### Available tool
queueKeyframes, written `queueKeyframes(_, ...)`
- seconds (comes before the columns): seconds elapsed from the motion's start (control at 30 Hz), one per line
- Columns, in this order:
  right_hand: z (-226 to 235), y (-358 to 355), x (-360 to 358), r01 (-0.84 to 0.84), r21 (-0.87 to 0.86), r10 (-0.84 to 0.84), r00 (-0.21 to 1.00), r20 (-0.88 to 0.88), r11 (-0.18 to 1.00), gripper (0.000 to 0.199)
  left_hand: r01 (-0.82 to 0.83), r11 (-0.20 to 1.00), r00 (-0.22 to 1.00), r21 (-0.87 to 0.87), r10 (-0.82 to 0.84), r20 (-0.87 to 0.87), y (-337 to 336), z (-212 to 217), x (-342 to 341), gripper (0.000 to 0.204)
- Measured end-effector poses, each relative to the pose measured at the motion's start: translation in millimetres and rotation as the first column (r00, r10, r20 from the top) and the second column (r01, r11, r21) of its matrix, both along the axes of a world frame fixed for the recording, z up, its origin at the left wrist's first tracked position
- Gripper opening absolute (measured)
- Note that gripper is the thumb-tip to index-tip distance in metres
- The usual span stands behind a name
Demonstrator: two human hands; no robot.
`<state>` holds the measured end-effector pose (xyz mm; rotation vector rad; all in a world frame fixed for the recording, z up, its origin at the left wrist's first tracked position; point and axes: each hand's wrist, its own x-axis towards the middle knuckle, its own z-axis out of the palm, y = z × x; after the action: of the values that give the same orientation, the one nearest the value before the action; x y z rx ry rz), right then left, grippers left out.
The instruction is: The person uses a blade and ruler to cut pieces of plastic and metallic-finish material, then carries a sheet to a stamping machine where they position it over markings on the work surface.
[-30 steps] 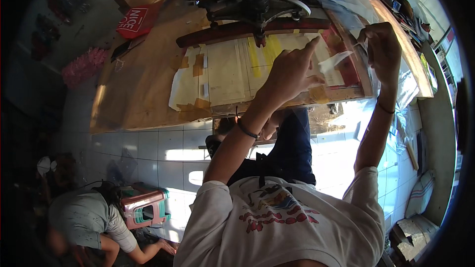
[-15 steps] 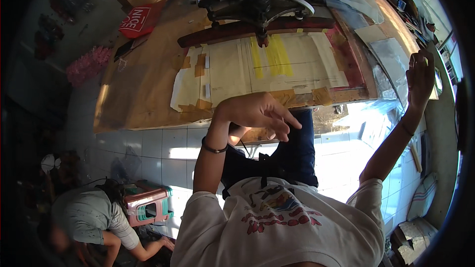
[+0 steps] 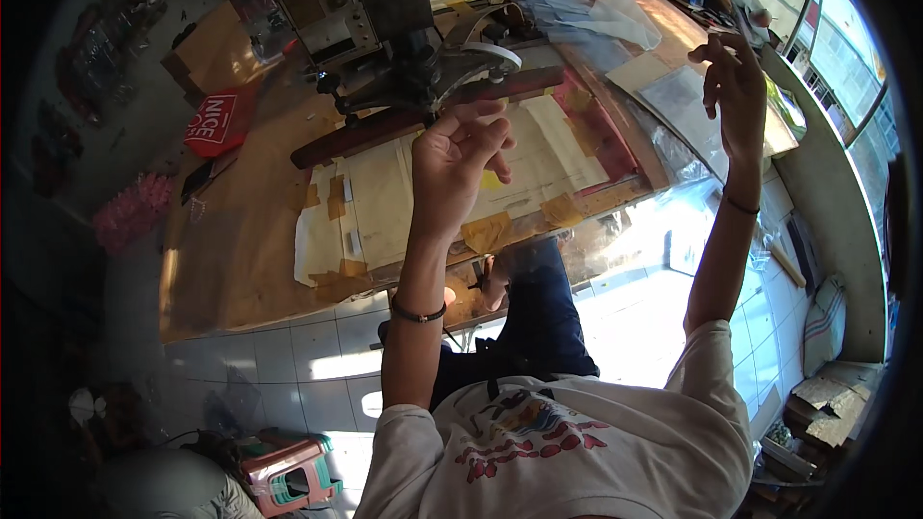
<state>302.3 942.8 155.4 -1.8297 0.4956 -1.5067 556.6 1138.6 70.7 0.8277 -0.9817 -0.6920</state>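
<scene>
My left hand (image 3: 461, 159) is raised over the table, in front of a dark metal press-like machine (image 3: 409, 77). Its fingers are apart and loosely bent, with nothing seen in them. Behind the hand runs the machine's long reddish-brown bar (image 3: 332, 141). Under the hand lies a pale sheet (image 3: 385, 216) fixed down with strips of brown tape; a patch of yellow shows beside the fingers. My right hand (image 3: 735, 96) is lifted at the right, near clear plastic sheets (image 3: 683, 101). Its fingers are spread and appear to hold nothing.
A red bag (image 3: 221, 122) and a dark flat object (image 3: 197, 180) lie on the wooden tabletop (image 3: 231, 240). Pink material (image 3: 135, 211) hangs past its left edge. Stacked stools (image 3: 288, 481) and a crouching person (image 3: 159, 485) are at lower left. Boxes (image 3: 832, 399) stand at lower right.
My left hand has risen and moved forward from the table's front edge to over the sheet. The right hand has shifted left and up, its fingers spreading. The whole view has turned.
</scene>
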Motion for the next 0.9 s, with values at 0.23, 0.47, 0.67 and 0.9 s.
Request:
queueKeyframes(0.23, -27, -3, 17, -0.173, 0.15, 0.205, 0.95, -0.235, 0.973, 0.029, -0.18, 0.983, 0.975, 0.023, 0.176, 0.137, 47, 18, 28, 0.032)
queueKeyframes(0.47, -90, -4, 89, -0.411, 0.198, 0.453, 0.737, -0.502, 0.89, 0.027, -0.421, 0.854, 0.9, 0.306, 0.352, 0.255, 84, -28, 102, 0.022)
queueKeyframes(0.67, -164, -9, 129, -0.42, 0.049, 0.354, 0.689, -0.632, 0.906, 0.018, -0.643, 0.754, 0.176, -0.135, 0.317, 0.932, 42, -52, 51, 0.046)
queueKeyframes(0.9, -192, -6, 116, -0.388, -0.306, 0.122, 0.768, -0.628, 0.869, 0.019, -0.478, 0.874, 0.113, 0.087, -0.036, 0.993, -18, -87, 44, 0.042)
